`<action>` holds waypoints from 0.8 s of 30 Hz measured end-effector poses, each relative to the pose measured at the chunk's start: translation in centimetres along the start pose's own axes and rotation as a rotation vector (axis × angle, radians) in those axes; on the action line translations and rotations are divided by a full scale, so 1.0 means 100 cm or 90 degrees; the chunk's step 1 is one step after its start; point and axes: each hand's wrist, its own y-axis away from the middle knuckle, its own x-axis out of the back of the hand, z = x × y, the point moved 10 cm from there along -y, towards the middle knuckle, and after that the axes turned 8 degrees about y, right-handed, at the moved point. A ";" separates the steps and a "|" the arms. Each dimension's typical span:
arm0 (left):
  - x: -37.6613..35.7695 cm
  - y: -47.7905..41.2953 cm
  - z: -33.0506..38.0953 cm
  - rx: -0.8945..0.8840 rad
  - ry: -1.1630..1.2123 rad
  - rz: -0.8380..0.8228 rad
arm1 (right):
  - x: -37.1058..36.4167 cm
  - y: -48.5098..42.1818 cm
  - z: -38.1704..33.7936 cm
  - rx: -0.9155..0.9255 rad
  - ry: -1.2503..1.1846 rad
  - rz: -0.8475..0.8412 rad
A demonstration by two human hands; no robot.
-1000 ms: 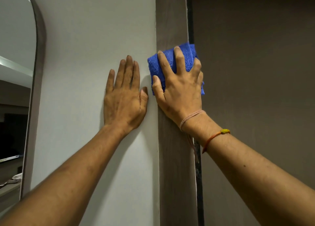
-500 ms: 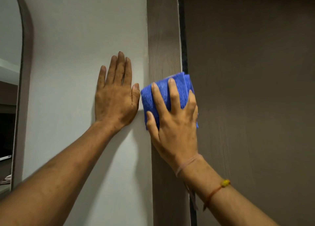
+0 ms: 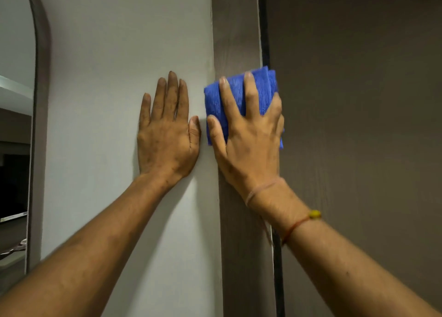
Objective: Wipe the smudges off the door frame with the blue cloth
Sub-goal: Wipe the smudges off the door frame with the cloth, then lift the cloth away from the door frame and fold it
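Observation:
A grey-brown wooden door frame point(image 3: 235, 29) runs vertically down the middle of the view. My right hand point(image 3: 248, 144) presses a folded blue cloth point(image 3: 235, 94) flat against the frame with its fingers spread over the cloth. The cloth's top and left edge show above and beside the fingers. My left hand point(image 3: 167, 135) lies flat and open on the white wall point(image 3: 119, 53) just left of the frame, thumb almost touching the right thumb. No smudges can be made out on the frame.
A brown door point(image 3: 358, 125) fills the right side, with a dark gap point(image 3: 263, 29) between it and the frame. At the far left stands an arched opening with a grey border point(image 3: 39, 101). A shelf point(image 3: 14, 87) shows beyond it.
My right hand and the cloth slid down the frame half a second ago and have now moved back up a little. My left hand has stayed flat on the wall.

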 end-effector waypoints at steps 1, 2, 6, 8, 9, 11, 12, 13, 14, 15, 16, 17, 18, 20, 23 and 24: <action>0.000 0.003 -0.001 0.008 0.002 0.001 | -0.002 0.016 0.000 -0.003 -0.005 -0.002; -0.001 0.005 -0.001 0.015 0.003 0.002 | -0.004 0.032 -0.001 0.000 -0.003 -0.007; -0.002 0.009 -0.001 0.024 -0.004 0.003 | -0.006 0.050 0.002 0.022 0.009 -0.033; -0.003 0.009 -0.001 0.021 -0.006 0.005 | -0.002 0.027 0.001 0.032 0.012 -0.021; -0.003 0.009 -0.001 0.019 -0.005 0.007 | -0.001 0.014 0.000 0.034 0.011 -0.019; -0.004 0.008 -0.002 0.019 -0.007 0.009 | 0.002 -0.006 -0.001 0.021 0.008 -0.020; -0.004 0.008 -0.002 0.019 -0.005 0.008 | 0.003 -0.010 -0.001 0.009 0.006 -0.020; -0.004 0.009 -0.001 0.020 0.002 0.005 | 0.004 -0.008 -0.001 -0.001 0.003 -0.019; -0.003 0.012 0.001 0.021 0.014 -0.001 | 0.006 -0.002 0.001 -0.014 -0.005 -0.017; -0.003 0.015 0.003 0.025 0.029 -0.009 | 0.007 0.008 0.004 -0.024 -0.017 -0.015; -0.003 0.022 0.005 0.034 0.054 -0.018 | 0.009 0.022 0.008 -0.026 -0.024 -0.017; -0.001 0.029 0.009 0.046 0.093 -0.027 | 0.009 0.036 0.012 -0.019 -0.035 -0.025; 0.000 0.041 0.018 0.069 0.158 -0.038 | 0.009 0.055 0.021 -0.020 -0.057 -0.045; 0.011 0.067 0.033 0.138 0.324 -0.011 | 0.009 0.089 0.045 -0.062 -0.167 -0.078; 0.028 0.114 0.085 0.206 0.530 0.030 | 0.028 0.149 0.098 -0.184 -0.292 -0.044; 0.024 0.128 0.106 0.230 0.594 -0.011 | 0.038 0.168 0.115 -0.214 -0.294 -0.030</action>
